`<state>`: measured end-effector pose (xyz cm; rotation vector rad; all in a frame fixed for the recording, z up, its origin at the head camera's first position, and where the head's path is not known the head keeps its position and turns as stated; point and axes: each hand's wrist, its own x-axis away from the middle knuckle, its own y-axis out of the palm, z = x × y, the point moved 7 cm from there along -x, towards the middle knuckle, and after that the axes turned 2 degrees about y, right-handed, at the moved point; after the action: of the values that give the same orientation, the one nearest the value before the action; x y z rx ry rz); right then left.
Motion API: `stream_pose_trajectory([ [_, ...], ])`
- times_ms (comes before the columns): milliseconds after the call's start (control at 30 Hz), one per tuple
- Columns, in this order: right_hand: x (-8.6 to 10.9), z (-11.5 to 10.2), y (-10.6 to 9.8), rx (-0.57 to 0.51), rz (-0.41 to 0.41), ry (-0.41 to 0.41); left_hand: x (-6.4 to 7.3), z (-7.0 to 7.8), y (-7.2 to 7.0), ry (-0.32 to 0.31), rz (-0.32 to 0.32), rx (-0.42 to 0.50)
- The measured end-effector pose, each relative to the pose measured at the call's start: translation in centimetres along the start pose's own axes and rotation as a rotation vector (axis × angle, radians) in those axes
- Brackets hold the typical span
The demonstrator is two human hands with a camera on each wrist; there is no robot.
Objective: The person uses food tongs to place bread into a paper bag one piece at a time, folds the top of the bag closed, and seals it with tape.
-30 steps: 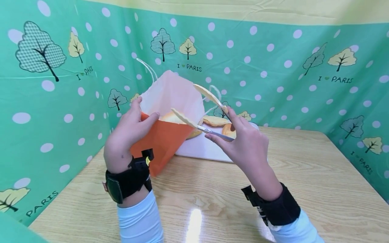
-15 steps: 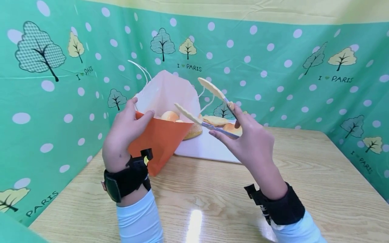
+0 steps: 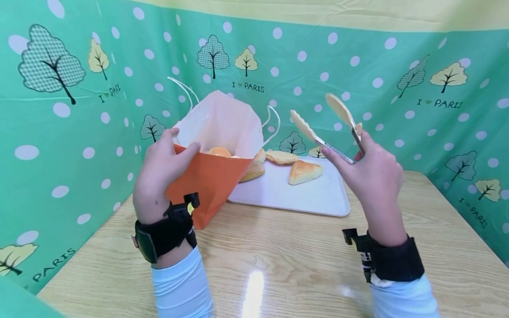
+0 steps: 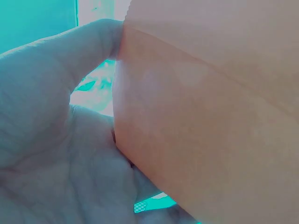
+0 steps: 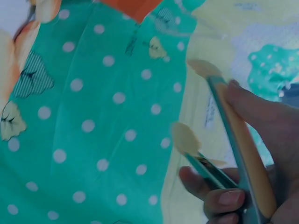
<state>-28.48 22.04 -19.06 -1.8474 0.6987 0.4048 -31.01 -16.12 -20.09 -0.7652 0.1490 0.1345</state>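
**Tongs empty, bag held open**

Nearest, the left hand (image 3: 165, 165) pinches the rim of the orange paper bag (image 3: 207, 179), thumb inside, holding its mouth open; rounded buns show within. The right hand (image 3: 375, 176) grips spread, empty tongs (image 3: 324, 121) with scalloped cream tips above the tray (image 3: 330, 201). Judging by this, another pick-up comes next, calling for a gentle squeeze on the glossy triangular pastry (image 3: 304, 171).

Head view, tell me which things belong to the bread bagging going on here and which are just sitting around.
In use:
- orange paper bag, gripped at its rim by the left hand, bread inside
- tongs, empty and held apart, in the right hand
- white tray
- triangular pastry on it

Just there:
- wooden table
- green tree-print cloth behind
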Motion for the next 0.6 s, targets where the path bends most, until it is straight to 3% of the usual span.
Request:
stream_pose_trajectory([
  [167,-0.5,2.8,3.5,0.198,-0.35,0.062,0.0,0.0,-0.1,-0.005,0.024,0.009],
  [267,-0.2,3.5,5.8,0.271,-0.491,0.035,0.0,0.0,-0.2,-0.015,0.032,0.021],
  [367,0.1,3.4,7.7,0.312,-0.532,0.007,0.0,0.0,-0.2,-0.023,0.038,0.027],
  [600,0.9,2.8,11.6,0.42,-0.509,-0.003,0.0,0.1,-0.3,-0.018,0.058,0.037],
])
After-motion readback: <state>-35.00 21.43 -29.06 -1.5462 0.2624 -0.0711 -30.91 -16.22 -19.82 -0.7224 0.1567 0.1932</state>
